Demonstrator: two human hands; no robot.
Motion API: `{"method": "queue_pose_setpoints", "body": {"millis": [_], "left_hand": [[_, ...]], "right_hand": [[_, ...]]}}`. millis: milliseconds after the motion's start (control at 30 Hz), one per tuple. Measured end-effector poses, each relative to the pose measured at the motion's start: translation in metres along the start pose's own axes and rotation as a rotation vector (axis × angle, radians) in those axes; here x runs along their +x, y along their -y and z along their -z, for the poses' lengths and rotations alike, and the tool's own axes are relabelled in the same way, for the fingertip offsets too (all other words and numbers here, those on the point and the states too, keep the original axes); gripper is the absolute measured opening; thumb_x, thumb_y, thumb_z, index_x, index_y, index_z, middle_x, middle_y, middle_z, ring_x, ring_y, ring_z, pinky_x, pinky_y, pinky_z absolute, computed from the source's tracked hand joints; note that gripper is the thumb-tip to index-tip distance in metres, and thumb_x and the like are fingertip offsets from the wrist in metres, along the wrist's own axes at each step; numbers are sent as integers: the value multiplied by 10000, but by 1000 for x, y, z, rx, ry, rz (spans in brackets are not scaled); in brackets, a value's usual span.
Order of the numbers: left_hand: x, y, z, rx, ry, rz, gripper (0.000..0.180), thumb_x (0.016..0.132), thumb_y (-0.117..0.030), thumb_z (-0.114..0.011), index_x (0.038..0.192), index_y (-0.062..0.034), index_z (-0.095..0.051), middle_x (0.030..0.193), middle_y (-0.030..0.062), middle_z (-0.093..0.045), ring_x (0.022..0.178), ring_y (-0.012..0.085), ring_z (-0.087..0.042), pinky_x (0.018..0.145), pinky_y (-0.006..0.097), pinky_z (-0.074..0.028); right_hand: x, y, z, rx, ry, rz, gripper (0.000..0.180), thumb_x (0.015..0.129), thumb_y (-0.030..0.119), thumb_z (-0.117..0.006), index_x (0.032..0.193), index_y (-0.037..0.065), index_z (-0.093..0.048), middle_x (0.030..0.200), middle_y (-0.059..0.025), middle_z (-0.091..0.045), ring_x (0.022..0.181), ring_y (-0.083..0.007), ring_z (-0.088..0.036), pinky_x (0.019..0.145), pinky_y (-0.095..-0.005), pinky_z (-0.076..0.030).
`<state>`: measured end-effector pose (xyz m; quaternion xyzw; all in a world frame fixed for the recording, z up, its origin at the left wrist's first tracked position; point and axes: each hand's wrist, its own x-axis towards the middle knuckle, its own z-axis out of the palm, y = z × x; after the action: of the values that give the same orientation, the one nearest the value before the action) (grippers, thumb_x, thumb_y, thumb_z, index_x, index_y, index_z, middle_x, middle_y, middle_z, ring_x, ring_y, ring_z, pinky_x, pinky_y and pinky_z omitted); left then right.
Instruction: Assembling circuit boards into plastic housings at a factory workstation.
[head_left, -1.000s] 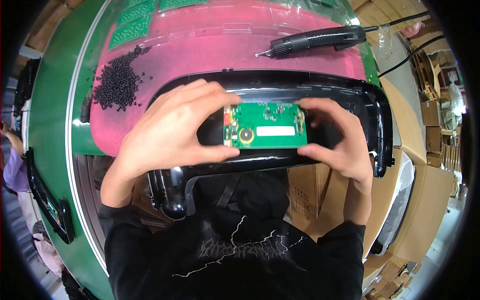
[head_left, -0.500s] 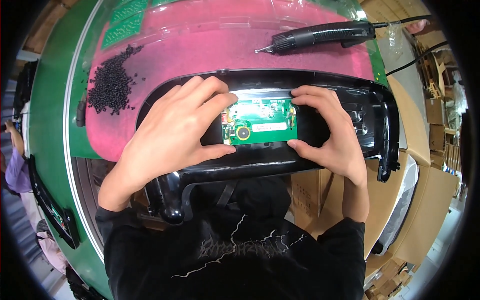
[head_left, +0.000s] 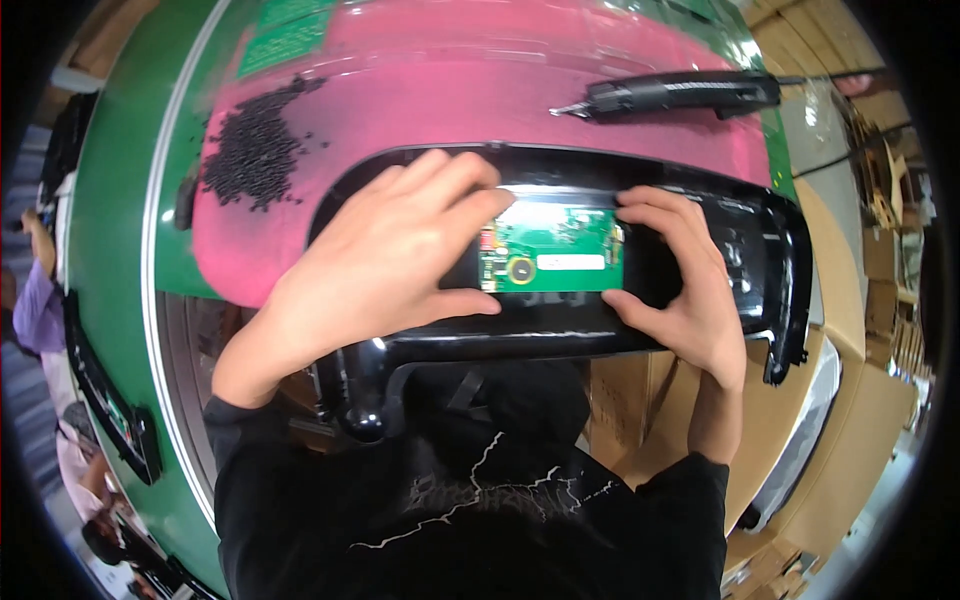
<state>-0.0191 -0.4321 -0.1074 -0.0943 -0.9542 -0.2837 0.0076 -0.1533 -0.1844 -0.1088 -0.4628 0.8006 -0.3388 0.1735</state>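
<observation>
In the head view, the left hand and right hand grip the circuit board by its corners, over the black shell; contact beneath cannot be told. It seems light, stiff, fragile, best held by edges. It is green, rectangular, with a white label and a round dark part.

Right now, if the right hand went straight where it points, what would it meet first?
Probably the green circuit board: the right hand points at its right end, perhaps touching; depth is unclear.
</observation>
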Motion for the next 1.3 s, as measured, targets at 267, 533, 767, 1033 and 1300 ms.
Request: {"method": "queue_pose_setpoints", "body": {"millis": [267, 533, 767, 1033, 1300], "left_hand": [[-21, 15, 27, 36, -421, 54, 411, 737, -183, -770, 1084, -14, -629, 945, 116, -631, 891, 311, -631, 757, 377, -522], [-70, 67, 48, 421, -217, 358, 332, 768, 63, -594, 1080, -30, -662, 1053, 107, -616, 1014, 305, -570, 845, 393, -477], [-62, 88, 38, 377, -338, 345, 243, 763, 67, -600, 987, -2, -665, 965, 130, -624, 917, 344, -603, 790, 415, -484], [-50, 91, 42, 195, -467, 298, 131, 787, 39, -625, 914, 32, -656, 855, 170, -630, 810, 366, -627, 714, 411, -490], [0, 43, 40, -344, -501, -15, 187, 778, 38, -685, 963, 18, -701, 889, 96, -699, 788, 168, -672, 734, 271, -528]], "right_hand": [[-4, 5, 22, 146, -276, -159, 552, 768, 56, -688, 1288, 19, -506, 1189, -103, -581, 1119, -218, -531, 945, -328, -414], [43, -70, 97, -257, -275, -310, 507, 966, 212, -572, 1445, 183, -408, 1191, -99, -576, 1076, -194, -530, 964, -318, -397], [101, -31, 53, 406, -835, -101, 597, 886, 37, -653, 1373, 60, -308, 1133, -161, -552, 1050, -220, -603, 816, -314, -566], [125, 8, 10, 1109, -450, 179, 348, 970, 251, -569, 1191, 1, -472, 870, -80, -574, 828, -205, -559, 816, -352, -457], [97, 79, 3, 1465, -405, 374, 441, 864, 462, -638, 1052, 80, -522, 671, 41, -433, 607, -83, -414, 711, -276, -359]]}}
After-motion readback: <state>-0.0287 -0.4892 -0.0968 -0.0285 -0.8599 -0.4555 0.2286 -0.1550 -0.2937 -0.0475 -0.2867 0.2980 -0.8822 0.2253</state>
